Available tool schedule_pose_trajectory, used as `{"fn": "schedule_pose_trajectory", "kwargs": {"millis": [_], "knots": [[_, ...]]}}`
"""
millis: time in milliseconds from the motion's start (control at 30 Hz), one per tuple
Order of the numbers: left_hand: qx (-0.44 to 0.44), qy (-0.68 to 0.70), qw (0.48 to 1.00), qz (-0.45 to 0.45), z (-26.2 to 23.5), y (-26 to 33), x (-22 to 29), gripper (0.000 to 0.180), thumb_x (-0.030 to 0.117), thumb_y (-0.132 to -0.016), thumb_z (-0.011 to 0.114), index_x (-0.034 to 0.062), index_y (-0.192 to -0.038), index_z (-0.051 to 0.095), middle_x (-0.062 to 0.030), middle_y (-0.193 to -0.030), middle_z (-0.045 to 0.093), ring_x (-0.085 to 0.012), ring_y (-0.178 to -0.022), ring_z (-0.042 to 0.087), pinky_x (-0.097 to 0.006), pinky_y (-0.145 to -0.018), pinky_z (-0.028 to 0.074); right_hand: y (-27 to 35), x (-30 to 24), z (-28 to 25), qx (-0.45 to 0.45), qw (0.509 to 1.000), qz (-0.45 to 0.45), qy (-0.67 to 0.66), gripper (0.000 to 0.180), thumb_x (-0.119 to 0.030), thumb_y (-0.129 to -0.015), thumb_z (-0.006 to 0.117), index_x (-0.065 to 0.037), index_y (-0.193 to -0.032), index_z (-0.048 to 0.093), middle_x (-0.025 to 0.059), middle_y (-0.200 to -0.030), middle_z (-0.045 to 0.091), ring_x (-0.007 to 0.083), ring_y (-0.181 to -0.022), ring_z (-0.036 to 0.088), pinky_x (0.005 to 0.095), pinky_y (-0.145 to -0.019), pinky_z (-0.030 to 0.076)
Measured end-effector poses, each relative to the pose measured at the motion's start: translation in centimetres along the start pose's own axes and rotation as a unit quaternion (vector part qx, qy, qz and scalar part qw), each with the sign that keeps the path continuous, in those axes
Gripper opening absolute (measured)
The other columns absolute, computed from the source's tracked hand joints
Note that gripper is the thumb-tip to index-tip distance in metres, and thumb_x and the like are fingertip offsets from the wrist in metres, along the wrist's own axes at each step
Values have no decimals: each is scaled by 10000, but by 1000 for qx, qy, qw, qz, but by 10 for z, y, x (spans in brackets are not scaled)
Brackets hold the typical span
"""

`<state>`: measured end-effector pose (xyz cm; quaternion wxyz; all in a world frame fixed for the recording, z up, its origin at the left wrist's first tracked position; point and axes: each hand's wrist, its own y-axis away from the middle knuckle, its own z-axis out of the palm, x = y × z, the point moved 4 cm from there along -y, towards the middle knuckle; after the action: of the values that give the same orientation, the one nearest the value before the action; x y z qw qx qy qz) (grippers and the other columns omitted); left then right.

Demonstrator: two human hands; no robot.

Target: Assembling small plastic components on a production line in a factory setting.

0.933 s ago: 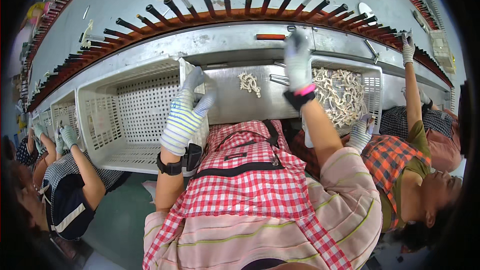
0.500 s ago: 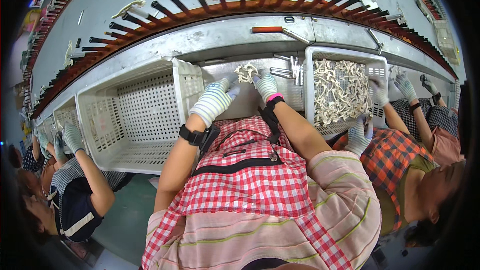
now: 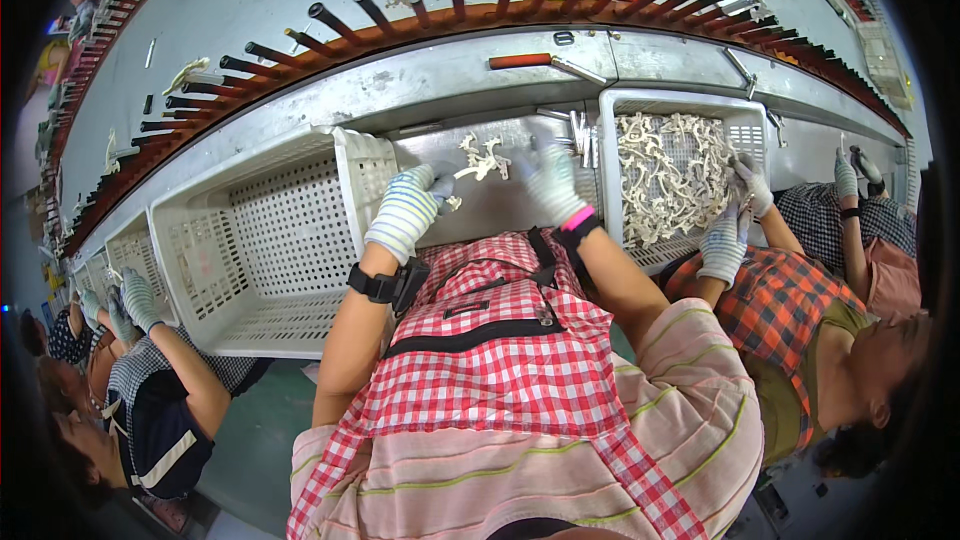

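Note:
My left hand (image 3: 405, 212), in a striped work glove, reaches onto the steel tray (image 3: 500, 210) between two crates. Its curled fingers pinch a small pale piece at the edge of a little heap of pale, claw-shaped pieces (image 3: 480, 158). My right hand (image 3: 555, 183), gloved with a pink cuff, is blurred just right of that heap; its grip cannot be made out. A white perforated crate (image 3: 735, 125) to the right holds many of the same pale pieces. Another white crate (image 3: 260, 240) on the left holds nothing.
A curved line of dark pegs (image 3: 400, 10) runs above the steel ledge, some carrying pale pieces. A person on my right has gloved hands (image 3: 725, 240) in the filled crate. Another person at lower left has gloved hands (image 3: 135, 300) at a crate.
My right hand came down from the ledge above to the heap on the tray. My left hand moved right from the crate edge to the heap.

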<state>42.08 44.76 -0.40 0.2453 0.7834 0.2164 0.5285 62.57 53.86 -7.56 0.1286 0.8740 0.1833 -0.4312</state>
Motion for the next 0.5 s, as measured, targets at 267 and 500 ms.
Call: {"fn": "schedule_pose_trajectory", "kwargs": {"millis": [267, 500], "knots": [[39, 229, 972, -32, -12, 31, 22, 234, 145, -873, 581, 28, -1075, 590, 11, -768, 577, -33, -586, 476, -181, -508, 388, -37, 142, -13, 32, 921, 227, 314, 319, -163, -807, 570, -22, -1091, 533, 245, -1074, 540, 416, -913, 565, 473, -813, 460], [64, 318, 946, -14, -20, 44, 31, 222, 169, -883, 572, 24, -1050, 576, 30, -734, 537, -18, -537, 409, -171, -467, 326, -43, 60, -23, 55, 981, 63, 178, 268, -249, -834, 573, -32, -989, 600, 205, -966, 568, 364, -862, 574, 432, -784, 454]]}}
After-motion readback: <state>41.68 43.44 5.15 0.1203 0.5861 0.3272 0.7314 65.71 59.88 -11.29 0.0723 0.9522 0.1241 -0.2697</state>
